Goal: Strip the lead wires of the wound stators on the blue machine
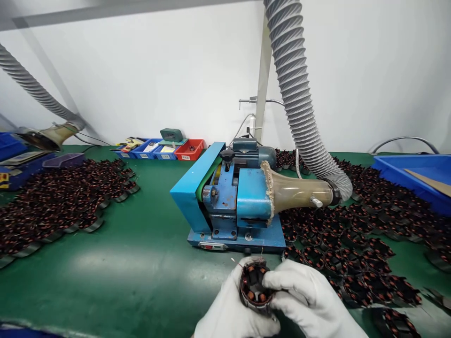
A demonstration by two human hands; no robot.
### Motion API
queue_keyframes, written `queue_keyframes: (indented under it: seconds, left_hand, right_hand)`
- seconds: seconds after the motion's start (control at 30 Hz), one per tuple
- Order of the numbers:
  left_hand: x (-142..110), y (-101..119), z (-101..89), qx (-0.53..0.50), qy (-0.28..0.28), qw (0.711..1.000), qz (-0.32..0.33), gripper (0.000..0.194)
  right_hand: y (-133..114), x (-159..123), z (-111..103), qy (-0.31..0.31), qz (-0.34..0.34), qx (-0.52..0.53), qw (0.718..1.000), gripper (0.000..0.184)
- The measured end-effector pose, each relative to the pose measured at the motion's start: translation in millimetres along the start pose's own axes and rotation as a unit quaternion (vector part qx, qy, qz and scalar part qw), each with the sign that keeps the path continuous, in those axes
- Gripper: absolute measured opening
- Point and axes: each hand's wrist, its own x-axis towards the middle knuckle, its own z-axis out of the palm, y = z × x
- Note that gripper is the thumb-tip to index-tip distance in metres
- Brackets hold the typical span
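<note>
Both of my hands wear white gloves and meet at the bottom centre. Together they grip one round motor stator [254, 285] with copper windings and thin wire leads sticking up. My left hand [225, 310] cups it from the left and below. My right hand [310, 300] closes on its right side with fingers over the rim. Just beyond them stands a small blue grinding machine [229, 197] with a green belt.
A grey ribbed suction hose [299, 94] ends in a clear funnel [299, 192] at the machine's right. Piles of stators lie left [59, 197] and right [369, 234] on the green table [134, 263]. Small parts bins [158, 149] sit at the back, a blue tray [412, 173] far right.
</note>
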Motion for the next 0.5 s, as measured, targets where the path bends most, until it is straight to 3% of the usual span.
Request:
queue_keyframes:
  seconds: [0.07,0.17,0.23,0.27,0.3,0.33,0.4,0.47,0.5]
  left_hand:
    - [5,-3,2.3,-0.018,-0.014,1.000,-0.019,0.029]
    - [8,-4,8.2,-0.056,-0.032,0.997,-0.044,0.039]
    - [5,-2,8.5,-0.086,-0.042,0.994,-0.045,0.040]
    - [2,-1,7.1,-0.100,-0.046,0.993,-0.038,0.042]
    - [-1,-1,4.9,-0.115,-0.049,0.992,-0.025,0.045]
    - [-5,0,2.5,-0.130,-0.055,0.990,-0.007,0.051]
    - [-9,0,-1.4,-0.160,-0.066,0.985,0.022,0.065]
    - [-8,-1,-2.0,-0.175,-0.077,0.982,0.014,0.071]
    - [-4,-2,-1.1,-0.171,-0.081,0.982,-0.008,0.070]
  right_hand:
    - [3,4,7,0.043,0.065,0.113,0.991,0.005]
    - [7,5,17,0.113,0.178,0.344,0.915,0.022]
    - [3,6,19,0.176,0.171,0.424,0.872,0.024]
    - [0,6,19,0.203,0.151,0.412,0.876,0.023]
    - [-3,6,19,0.213,0.128,0.362,0.898,0.018]
    - [-6,6,19,0.210,0.105,0.278,0.931,0.014]
    - [-9,5,22,0.165,0.056,0.062,0.983,0.027]
    - [-6,4,27,0.148,0.005,-0.067,0.987,0.031]
    - [-3,3,29,0.159,-0.014,-0.068,0.985,0.026]
